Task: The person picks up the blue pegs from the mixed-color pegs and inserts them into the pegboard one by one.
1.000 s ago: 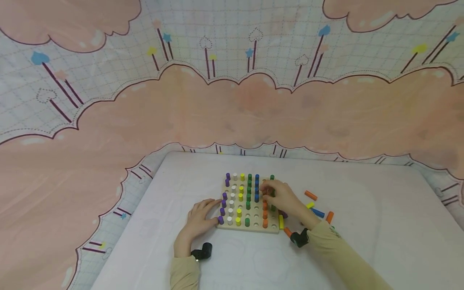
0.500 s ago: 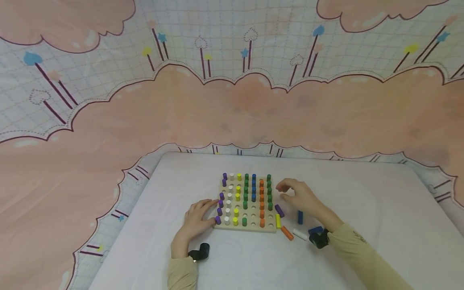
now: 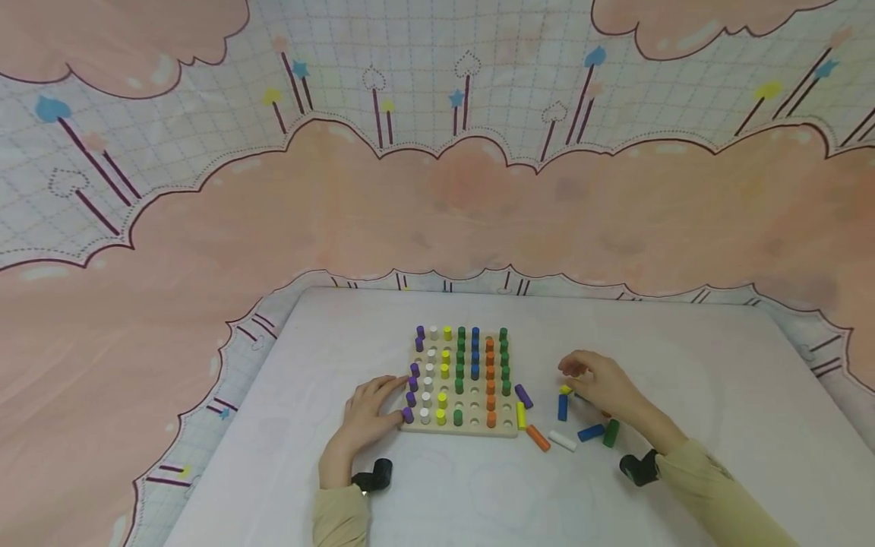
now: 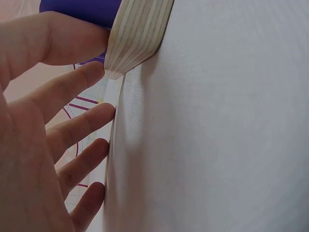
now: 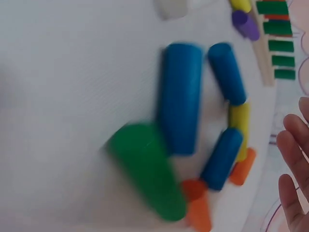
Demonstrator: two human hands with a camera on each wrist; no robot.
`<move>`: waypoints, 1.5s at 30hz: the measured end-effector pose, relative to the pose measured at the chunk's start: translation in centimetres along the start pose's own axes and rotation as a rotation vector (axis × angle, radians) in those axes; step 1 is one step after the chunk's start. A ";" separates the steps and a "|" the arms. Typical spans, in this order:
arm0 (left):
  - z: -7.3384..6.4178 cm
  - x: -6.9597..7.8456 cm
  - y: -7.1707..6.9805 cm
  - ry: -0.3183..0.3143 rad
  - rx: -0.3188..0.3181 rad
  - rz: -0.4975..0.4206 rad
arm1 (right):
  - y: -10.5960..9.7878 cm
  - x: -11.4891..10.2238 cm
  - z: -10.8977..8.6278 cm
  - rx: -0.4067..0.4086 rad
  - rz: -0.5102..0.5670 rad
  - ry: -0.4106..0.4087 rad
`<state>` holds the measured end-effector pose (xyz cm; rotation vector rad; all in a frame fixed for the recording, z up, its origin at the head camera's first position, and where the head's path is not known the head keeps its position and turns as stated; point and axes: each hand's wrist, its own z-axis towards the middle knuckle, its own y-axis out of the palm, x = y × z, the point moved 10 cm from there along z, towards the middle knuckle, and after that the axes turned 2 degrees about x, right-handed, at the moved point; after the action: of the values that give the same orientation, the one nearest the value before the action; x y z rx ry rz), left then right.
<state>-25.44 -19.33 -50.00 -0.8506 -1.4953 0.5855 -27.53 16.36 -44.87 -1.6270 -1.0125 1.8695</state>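
Observation:
A wooden pegboard [image 3: 444,431] lies on the table, with upright pegs in columns of purple, white, yellow, green, blue, orange and green. My left hand [image 3: 367,410] rests at its left side. In the left wrist view the thumb [image 4: 79,41] touches the board's edge, and the other fingers are spread. To the right of the board my right hand [image 3: 604,384] is above loose pegs, holding nothing that I can see. Near it lie a blue peg [image 3: 563,408], a second blue peg [image 3: 591,432] and a green peg [image 3: 611,434]. Its fingers [image 5: 295,150] look relaxed in the right wrist view.
Between board and right hand lie a purple peg [image 3: 523,396], a yellow peg [image 3: 522,415], an orange peg [image 3: 538,438] and a white peg [image 3: 563,441]. More loose pegs, such as an orange one [image 5: 243,166], are partly hidden under the right hand in the head view.
My right hand has moved from the far part of the board's orange column out to the right, over the loose pegs. The left hand has stayed at the board's left side.

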 end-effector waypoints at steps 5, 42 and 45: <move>0.0 -0.1 0.0 -0.003 0.002 0.001 | -0.2 1.3 -0.8 0.014 -0.015 0.011; 0.0 0.1 -0.2 0.014 0.015 -0.005 | 1.1 4.1 -1.6 -0.015 -0.160 0.068; -0.1 0.1 -0.2 0.015 0.018 -0.002 | 0.8 3.7 -1.7 -0.009 -0.129 0.070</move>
<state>-25.39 -19.37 -49.76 -0.8374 -1.4752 0.5891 -26.51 19.02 -47.91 -1.5809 -1.0711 1.7145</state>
